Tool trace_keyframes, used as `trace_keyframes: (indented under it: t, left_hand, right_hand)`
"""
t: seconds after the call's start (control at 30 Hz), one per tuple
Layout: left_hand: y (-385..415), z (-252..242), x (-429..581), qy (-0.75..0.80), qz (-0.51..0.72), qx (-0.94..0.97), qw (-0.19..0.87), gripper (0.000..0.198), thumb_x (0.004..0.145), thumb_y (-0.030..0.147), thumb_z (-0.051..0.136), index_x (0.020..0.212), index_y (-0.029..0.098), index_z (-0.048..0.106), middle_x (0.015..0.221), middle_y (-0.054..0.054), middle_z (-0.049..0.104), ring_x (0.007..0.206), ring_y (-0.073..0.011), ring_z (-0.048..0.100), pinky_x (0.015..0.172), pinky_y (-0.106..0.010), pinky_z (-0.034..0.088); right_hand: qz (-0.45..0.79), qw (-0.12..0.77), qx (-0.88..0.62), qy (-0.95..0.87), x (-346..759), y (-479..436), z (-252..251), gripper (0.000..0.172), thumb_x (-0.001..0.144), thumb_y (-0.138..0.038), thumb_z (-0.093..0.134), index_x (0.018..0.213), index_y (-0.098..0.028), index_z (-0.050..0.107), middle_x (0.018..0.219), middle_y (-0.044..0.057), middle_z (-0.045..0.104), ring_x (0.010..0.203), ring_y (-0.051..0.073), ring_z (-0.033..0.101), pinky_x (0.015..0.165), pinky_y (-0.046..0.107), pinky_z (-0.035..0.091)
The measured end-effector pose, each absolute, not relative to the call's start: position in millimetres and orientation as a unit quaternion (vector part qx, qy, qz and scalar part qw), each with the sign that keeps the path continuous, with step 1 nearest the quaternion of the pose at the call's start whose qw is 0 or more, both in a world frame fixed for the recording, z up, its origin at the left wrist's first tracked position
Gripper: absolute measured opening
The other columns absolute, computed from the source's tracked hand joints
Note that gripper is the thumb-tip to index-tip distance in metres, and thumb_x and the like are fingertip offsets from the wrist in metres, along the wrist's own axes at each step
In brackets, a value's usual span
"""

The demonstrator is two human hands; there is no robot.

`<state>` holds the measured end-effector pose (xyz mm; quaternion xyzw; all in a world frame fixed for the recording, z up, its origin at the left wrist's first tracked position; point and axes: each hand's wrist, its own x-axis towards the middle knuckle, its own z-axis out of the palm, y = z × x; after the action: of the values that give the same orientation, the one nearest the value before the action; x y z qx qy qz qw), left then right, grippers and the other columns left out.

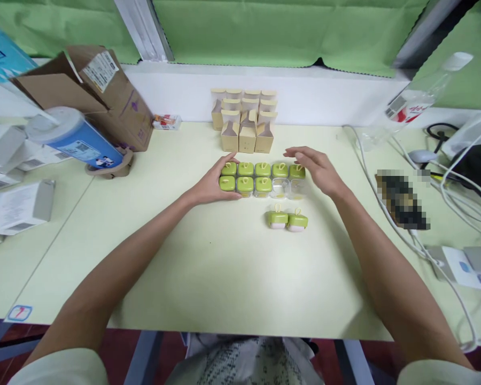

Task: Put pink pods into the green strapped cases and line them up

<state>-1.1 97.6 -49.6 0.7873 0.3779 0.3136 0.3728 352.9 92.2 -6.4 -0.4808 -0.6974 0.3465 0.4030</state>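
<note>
- My left hand (210,184) is curved around the left end of a clear plastic tray (297,189), thumb along the near edge and fingers at the far corner, holding that end.
- The tray lies between my hands, flat on the pale yellow-green tabletop (208,278), its long axis running left to right, from one hand towards the other.
- It has two rows of five places. Small, rounded green-lidded cases with loop handles (245,184) fill the far row and the three left places of the near row; the two right places show clear plastic and no green lid.
- Just in front of those two places, on my side, a pair of loose green-and-white cases with upright loops (278,219) stand side by side, nearer my right hand than my left.
- My right hand (318,168) is at the tray's right end, unclenched and holding nothing, fingers loosely bent and reaching over the far right corner. I cannot tell whether it touches the tray.
</note>
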Motion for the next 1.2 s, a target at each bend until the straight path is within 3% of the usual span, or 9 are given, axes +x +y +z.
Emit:
trace_keyframes:
  t: [0.17,0.23,0.33,0.47,0.6,0.77,0.9,1.03,1.2]
  left_hand:
    - [99,-53,-1,0.366,0.326,0.781,0.388,0.130,0.067,0.061,0.100,0.173,0.033,0.029,0.163,-0.014,0.049,0.153,-0.0388,0.053,0.132,-0.058,0.041]
    - [99,-53,-1,0.360,0.328,0.782,0.389,0.131,0.066,0.061,0.100,0.173,0.033,0.029,0.163,-0.014,0.049,0.153,-0.0390,0.053,0.133,-0.059,0.040]
    - [100,-54,-1,0.358,0.327,0.786,0.384,0.131,0.067,0.063,0.099,0.173,0.033,0.028,0.162,-0.014,0.049,0.154,-0.0393,0.052,0.133,-0.059,0.039]
    - [102,-55,-1,0.359,0.332,0.792,0.366,0.140,0.061,0.071,0.099,0.173,0.034,0.025,0.173,-0.017,0.034,0.160,-0.0434,0.043,0.133,-0.061,0.039]
    - [106,-56,-3,0.341,0.337,0.782,0.398,0.149,0.058,0.088,0.091,0.175,0.037,0.014,0.183,-0.018,0.013,0.167,-0.0477,0.029,0.130,-0.063,0.042]
    - [105,-54,-4,0.342,0.356,0.753,0.436,0.121,0.081,0.098,0.059,0.174,0.036,0.013,0.184,-0.017,0.016,0.170,-0.0424,0.026,0.134,-0.064,0.034]
    - [103,-51,-3,0.357,0.355,0.727,0.468,0.107,0.089,0.096,0.050,0.172,0.037,0.018,0.183,-0.016,0.020,0.168,-0.0407,0.032,0.130,-0.063,0.041]
    - [103,-52,-2,0.365,0.364,0.713,0.476,0.105,0.090,0.095,0.049,0.171,0.035,0.020,0.182,-0.017,0.022,0.166,-0.0404,0.035,0.129,-0.061,0.044]
    - [103,-54,-2,0.365,0.363,0.717,0.470,0.101,0.094,0.092,0.047,0.171,0.033,0.019,0.181,-0.018,0.025,0.165,-0.0382,0.037,0.131,-0.059,0.041]
  right_hand:
    - [0.266,0.338,-0.495,-0.755,333,92,-20,0.058,0.100,-0.071,0.061,0.118,-0.021,0.083,0.120,0.012,0.083,0.095,0.028,0.073,0.087,0.044,0.056]
    - [0.253,0.341,-0.496,-0.757,332,93,-25,0.058,0.100,-0.071,0.060,0.117,-0.021,0.083,0.114,0.012,0.084,0.090,0.027,0.072,0.084,0.043,0.055]
    - [0.238,0.322,-0.508,-0.762,333,93,-18,0.055,0.101,-0.067,0.060,0.123,-0.022,0.080,0.117,0.012,0.083,0.095,0.029,0.073,0.085,0.045,0.056]
    - [0.078,0.288,-0.545,-0.783,330,69,24,0.046,0.101,-0.054,0.061,0.135,-0.026,0.073,0.131,0.015,0.077,0.115,0.038,0.070,0.094,0.053,0.054]
    - [0.093,0.104,-0.509,-0.850,318,27,58,0.028,0.095,-0.043,0.074,0.119,-0.030,0.079,0.110,0.008,0.081,0.082,0.028,0.072,0.069,0.040,0.048]
    - [0.073,-0.047,-0.425,-0.901,297,5,54,0.018,0.081,-0.018,0.085,0.096,-0.026,0.081,0.095,0.011,0.078,0.083,0.029,0.072,0.057,0.035,0.039]
    - [0.082,-0.066,-0.418,-0.902,285,3,56,0.021,0.073,-0.016,0.091,0.085,-0.023,0.076,0.099,0.011,0.077,0.096,0.033,0.071,0.064,0.036,0.045]
    - [0.140,-0.104,-0.414,-0.893,281,-3,67,0.021,0.079,-0.009,0.080,0.094,-0.023,0.072,0.091,0.007,0.077,0.084,0.027,0.071,0.065,0.035,0.044]
    - [0.115,0.072,-0.444,-0.886,304,12,75,0.031,0.091,-0.014,0.072,0.121,-0.022,0.075,0.117,0.011,0.078,0.094,0.028,0.074,0.076,0.036,0.051]
